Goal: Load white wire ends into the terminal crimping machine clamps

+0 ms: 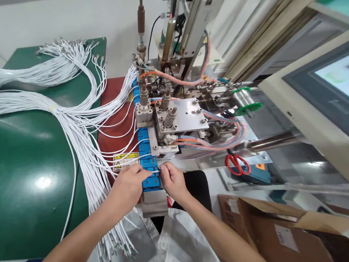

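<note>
My left hand [134, 182] is closed on a white cable [155, 172], which lies across the blue fixture strip [151, 182]. Just right of the strip, my right hand [172, 180] is closed with its fingertips at the cable's end; whatever they pinch is too small to name. Further up the strip, several white cables sit side by side in the blue blocks and run under the metal machine [182, 116]. To the left, a large bundle of white cables [85, 155] hangs over the edge of the green table [28, 172].
A solder-like wire spool [245, 101] with green rims is mounted at the machine's right. Red-handled scissors [237, 164] lie near its lower right edge. A monitor [334, 76] stands at the right, above cardboard boxes [281, 235]. Another cable bundle [35, 74] lies at the upper left.
</note>
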Available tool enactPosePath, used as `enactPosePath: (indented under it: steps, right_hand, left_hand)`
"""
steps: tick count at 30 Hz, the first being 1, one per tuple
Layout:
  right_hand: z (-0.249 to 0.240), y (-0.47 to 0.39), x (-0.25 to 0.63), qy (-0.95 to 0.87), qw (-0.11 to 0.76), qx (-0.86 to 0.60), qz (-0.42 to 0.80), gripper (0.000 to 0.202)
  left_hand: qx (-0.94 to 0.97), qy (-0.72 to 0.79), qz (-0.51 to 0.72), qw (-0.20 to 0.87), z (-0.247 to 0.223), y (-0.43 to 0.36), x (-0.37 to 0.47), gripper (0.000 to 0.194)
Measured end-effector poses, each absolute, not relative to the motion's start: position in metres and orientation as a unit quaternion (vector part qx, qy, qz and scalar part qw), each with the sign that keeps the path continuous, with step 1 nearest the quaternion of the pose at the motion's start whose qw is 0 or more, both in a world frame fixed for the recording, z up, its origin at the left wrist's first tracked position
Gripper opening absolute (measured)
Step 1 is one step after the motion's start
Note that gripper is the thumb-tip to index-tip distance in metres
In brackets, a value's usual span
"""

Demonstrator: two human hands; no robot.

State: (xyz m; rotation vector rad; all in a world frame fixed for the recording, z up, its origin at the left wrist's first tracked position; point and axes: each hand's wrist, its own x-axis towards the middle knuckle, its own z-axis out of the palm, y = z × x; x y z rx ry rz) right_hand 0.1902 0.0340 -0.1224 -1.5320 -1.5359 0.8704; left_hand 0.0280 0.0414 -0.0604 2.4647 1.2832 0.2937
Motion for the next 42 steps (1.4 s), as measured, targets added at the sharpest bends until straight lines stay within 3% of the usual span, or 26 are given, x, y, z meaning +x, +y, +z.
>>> enactPosePath:
  steps: [11, 19, 25, 30, 34, 42]
  right_hand:
    - [-0.117, 0.038, 0.203, -0.587, 0.392, -0.608, 0.364, 0.031]
    - [-0.104, 0.033, 0.218, -0.498, 0.477, -0.606, 0.397, 0.035]
    - [-0.097, 0.029, 0.222, -0.478, 0.515, -0.583, 0.408, 0.035]
    - [-0.096, 0.023, 0.229, -0.476, 0.514, -0.582, 0.413, 0.036]
    - [-0.095, 0.019, 0.229, -0.482, 0.511, -0.58, 0.412, 0.036]
    - [-0.083, 0.001, 0.22, -0.541, 0.504, -0.532, 0.413, 0.025]
  left_hand:
    - [0.883, 0.452, 0.106, 0.064, -0.06, 0.038, 0.026, 0.032]
    - [0.874, 0.459, 0.138, 0.082, -0.064, 0.043, 0.023, 0.019]
    - [0.863, 0.465, 0.187, 0.069, -0.05, 0.04, 0.015, 0.022]
    - [0.892, 0.39, 0.038, 0.226, -0.027, 0.021, -0.002, 0.005]
    - [0.899, 0.376, -0.032, 0.223, -0.024, 0.014, -0.006, 0.009]
    - [0.851, 0.406, 0.204, 0.264, -0.029, 0.028, 0.02, 0.013]
